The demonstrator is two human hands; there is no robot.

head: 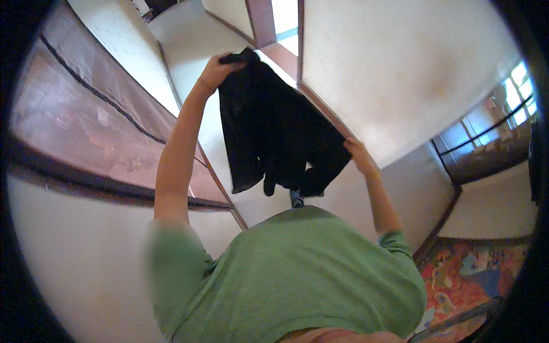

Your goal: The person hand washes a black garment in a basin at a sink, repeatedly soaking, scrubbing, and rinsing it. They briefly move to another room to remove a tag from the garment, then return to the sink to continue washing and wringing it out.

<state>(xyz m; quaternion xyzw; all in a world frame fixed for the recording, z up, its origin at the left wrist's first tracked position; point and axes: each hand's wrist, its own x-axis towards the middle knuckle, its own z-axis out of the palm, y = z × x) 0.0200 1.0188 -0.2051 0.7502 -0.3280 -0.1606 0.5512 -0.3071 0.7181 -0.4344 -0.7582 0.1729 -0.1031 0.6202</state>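
A black cloth garment [279, 124] is spread in the air before me, above the floor, between my two hands. My left hand [221, 70] grips it at its far end, where the cloth is bunched at the fingers. With fingers closed on its edge, my right hand [357, 155] holds the garment at the right side. Its near edge hangs in uneven flaps, with small gaps through which light floor shows. The exact kind of garment cannot be told. Part of a foot shows just under the near edge.
Pale floor [339, 206] lies below. On the left is a glossy pinkish-brown panel [98, 120] with a dark strip. A white wall [399, 73] stands at the right, by a bright doorway [286, 25]. Lower right are a colourful patterned surface [463, 278] and a window's bright panes [521, 92] above.
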